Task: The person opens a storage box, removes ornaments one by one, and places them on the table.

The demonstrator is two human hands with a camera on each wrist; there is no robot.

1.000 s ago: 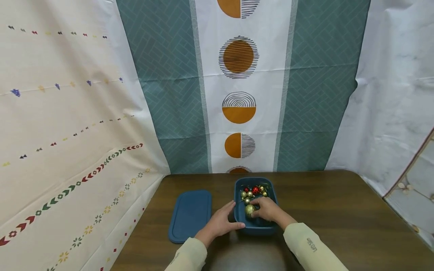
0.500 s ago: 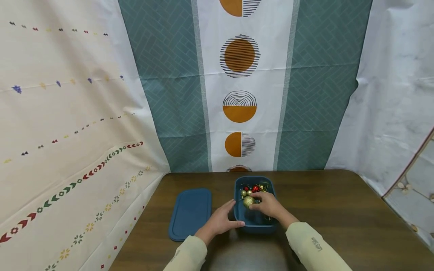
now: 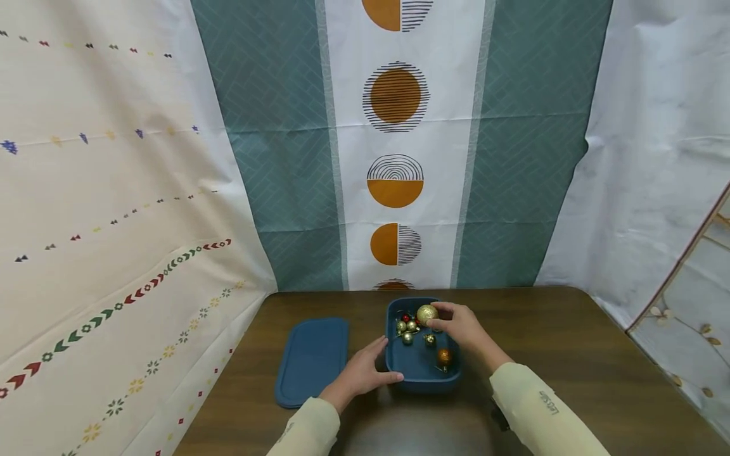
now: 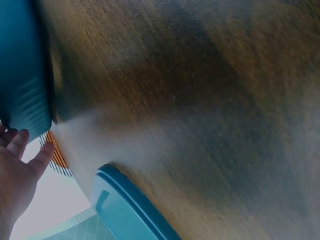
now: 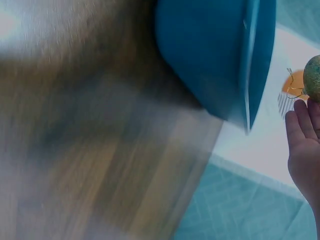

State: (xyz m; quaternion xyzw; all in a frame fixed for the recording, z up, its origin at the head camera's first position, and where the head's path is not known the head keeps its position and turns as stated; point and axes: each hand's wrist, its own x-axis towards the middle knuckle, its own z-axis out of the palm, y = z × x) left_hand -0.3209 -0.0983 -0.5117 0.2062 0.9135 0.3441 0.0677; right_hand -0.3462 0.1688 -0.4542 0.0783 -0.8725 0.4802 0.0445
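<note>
A blue rectangular container (image 3: 422, 384) holds several small gold and red ornament balls, with an orange one (image 3: 444, 357) near its front right. The right hand (image 3: 464, 326) pinches a large glittery gold ball (image 3: 427, 314) over the container's back part; in the right wrist view that ball (image 5: 313, 79) sits at the fingertips of the hand (image 5: 305, 150), above the rim level. The left hand (image 3: 360, 373) rests against the container's left side, fingers extended and thumb at the front left corner. In the left wrist view the fingers of the left hand (image 4: 20, 167) touch the container wall (image 4: 25, 95).
A blue lid (image 3: 312, 361) lies flat on the brown wooden table (image 3: 547, 354), left of the container. Patterned cloths (image 3: 296, 158) hang behind and to the left of the table. A small dark object (image 3: 499, 416) shows beside the right sleeve.
The right hand has raised the large gold ball and moved it toward the back of the container, uncovering the orange ball. The left hand keeps its place at the container.
</note>
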